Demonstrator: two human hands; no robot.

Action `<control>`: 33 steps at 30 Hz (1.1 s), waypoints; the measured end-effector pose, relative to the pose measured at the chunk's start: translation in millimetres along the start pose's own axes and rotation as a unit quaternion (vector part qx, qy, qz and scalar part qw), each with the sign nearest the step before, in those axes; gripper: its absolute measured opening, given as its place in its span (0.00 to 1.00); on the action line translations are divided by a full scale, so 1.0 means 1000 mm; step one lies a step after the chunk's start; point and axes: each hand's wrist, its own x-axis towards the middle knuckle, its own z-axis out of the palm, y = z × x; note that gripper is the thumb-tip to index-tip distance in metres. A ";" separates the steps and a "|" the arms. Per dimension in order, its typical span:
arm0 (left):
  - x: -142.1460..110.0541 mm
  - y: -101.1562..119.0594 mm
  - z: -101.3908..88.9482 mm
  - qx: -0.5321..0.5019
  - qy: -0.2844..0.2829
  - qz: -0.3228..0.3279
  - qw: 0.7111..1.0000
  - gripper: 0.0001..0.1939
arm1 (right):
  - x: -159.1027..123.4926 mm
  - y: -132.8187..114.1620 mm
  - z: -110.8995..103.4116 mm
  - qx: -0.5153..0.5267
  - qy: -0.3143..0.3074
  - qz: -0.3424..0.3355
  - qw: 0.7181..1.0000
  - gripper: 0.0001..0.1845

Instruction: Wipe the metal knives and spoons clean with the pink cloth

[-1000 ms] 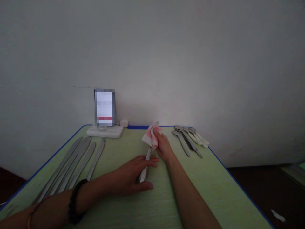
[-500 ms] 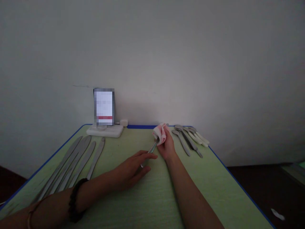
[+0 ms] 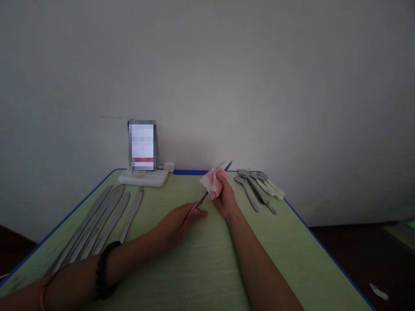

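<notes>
My left hand (image 3: pixel 181 220) is closed on the near end of a table knife (image 3: pixel 201 200), which slants away and to the right. Around the knife's middle, my right hand (image 3: pixel 226 194) grips a folded pink-and-white cloth (image 3: pixel 214 183). The knife's dark, thin tip sticks out beyond the cloth, close to the table's far edge. The cloth and fingers hide the middle of the knife.
Several table knives (image 3: pixel 112 216) lie side by side on the left of the green table (image 3: pixel 194 276). Several spoons (image 3: pixel 248 194), some white-handled (image 3: pixel 270 186), lie at the right. A lit phone (image 3: pixel 142 144) stands on a white stand (image 3: pixel 142 177) by the wall, with a small white block (image 3: pixel 169 166) alongside.
My left fingers have closed around the knife's end and the knife has turned. Its tip now shows further past the cloth, and the cloth has shifted and spread in my right hand.
</notes>
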 end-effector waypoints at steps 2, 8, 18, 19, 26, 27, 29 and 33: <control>0.001 0.004 -0.001 -0.003 -0.002 -0.007 1.000 0.22 | 0.000 0.000 0.000 0.004 0.001 0.004 1.000 0.10; 0.000 0.011 -0.003 -0.001 -0.006 -0.009 1.000 0.22 | 0.000 0.000 0.001 0.013 0.002 0.001 1.000 0.10; -0.001 0.007 -0.003 -0.002 -0.009 -0.001 1.000 0.21 | 0.001 0.001 0.000 0.007 0.000 0.000 1.000 0.09; -0.001 0.007 -0.003 -0.002 -0.009 -0.002 1.000 0.21 | 0.001 0.001 0.000 0.005 0.000 0.000 1.000 0.09; -0.001 0.010 -0.004 0.000 -0.012 -0.005 1.000 0.21 | 0.002 0.003 -0.002 0.000 -0.002 -0.008 1.000 0.10; -0.001 0.010 -0.004 0.000 -0.013 -0.003 1.000 0.21 | 0.002 0.003 -0.002 -0.002 -0.002 -0.006 1.000 0.10; -0.001 0.010 -0.004 -0.002 -0.015 -0.002 1.000 0.21 | 0.002 0.003 -0.002 -0.009 -0.001 -0.005 1.000 0.10; -0.001 0.008 -0.003 -0.008 -0.012 0.000 1.000 0.21 | 0.002 0.004 -0.003 -0.021 0.002 -0.002 1.000 0.11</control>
